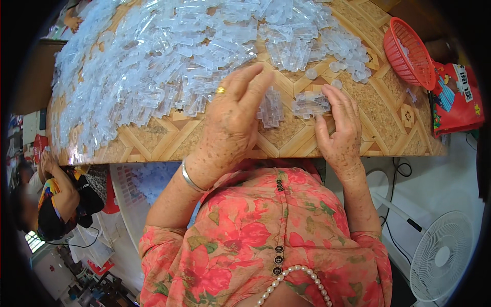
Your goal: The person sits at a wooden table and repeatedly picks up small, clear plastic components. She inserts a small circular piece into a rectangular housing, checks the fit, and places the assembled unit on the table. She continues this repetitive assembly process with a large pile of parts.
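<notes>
Fingers stretched out, my left hand hovers over the table, holding nothing I can see. Beside its palm lies a small group of flat clear plastic parts, partly covered by the hand. The thumb and fingertips of my right hand bracket the right end of another bundle of clear plastic parts, which rests on the tabletop. A small clear round piece sits just beyond my right fingertips.
A large heap of clear plastic parts spreads over the patterned table. Clear discs lie far right, near a red basket and a red bag. Another person sits left. A white fan stands at lower right.
</notes>
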Demonstrator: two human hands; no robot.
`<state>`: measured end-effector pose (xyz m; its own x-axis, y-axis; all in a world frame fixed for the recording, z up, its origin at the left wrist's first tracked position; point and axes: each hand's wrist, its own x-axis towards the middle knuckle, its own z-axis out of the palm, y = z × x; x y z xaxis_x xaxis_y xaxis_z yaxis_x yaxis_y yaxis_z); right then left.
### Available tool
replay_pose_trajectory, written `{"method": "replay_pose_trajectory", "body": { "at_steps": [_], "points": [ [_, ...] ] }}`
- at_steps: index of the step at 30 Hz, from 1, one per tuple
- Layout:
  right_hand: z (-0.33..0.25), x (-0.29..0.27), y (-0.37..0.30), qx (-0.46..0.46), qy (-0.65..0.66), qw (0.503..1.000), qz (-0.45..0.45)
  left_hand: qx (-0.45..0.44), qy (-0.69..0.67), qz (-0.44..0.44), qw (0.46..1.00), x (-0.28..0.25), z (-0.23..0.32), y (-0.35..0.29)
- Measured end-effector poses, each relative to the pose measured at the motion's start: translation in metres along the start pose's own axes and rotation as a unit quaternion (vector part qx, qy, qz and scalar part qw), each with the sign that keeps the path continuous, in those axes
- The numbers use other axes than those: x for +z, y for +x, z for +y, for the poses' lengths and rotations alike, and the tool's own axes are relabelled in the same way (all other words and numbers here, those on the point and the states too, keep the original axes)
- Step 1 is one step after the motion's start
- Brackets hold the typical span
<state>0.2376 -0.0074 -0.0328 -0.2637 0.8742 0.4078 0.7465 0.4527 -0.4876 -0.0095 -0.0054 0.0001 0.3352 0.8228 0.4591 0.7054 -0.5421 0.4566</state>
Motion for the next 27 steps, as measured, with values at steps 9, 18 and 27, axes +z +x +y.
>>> {"method": "replay_pose_trajectory", "body": {
  "at_steps": [9,18,27],
  "points": [
    [0.001,0.001,-0.001,-0.008,0.000,1.000,0.001,-0.068,-0.028,-0.059,0.995,0.004,0.006,-0.009],
    [0.001,0.001,-0.001,0.007,-0.001,1.000,0.020,-0.079,-0.018,-0.038,0.996,0.008,0.004,-0.011],
    [-0.006,-0.005,0.003,-0.014,0.005,1.000,-0.023,-0.093,-0.018,-0.017,0.995,0.012,0.001,-0.010]
  ]
}}
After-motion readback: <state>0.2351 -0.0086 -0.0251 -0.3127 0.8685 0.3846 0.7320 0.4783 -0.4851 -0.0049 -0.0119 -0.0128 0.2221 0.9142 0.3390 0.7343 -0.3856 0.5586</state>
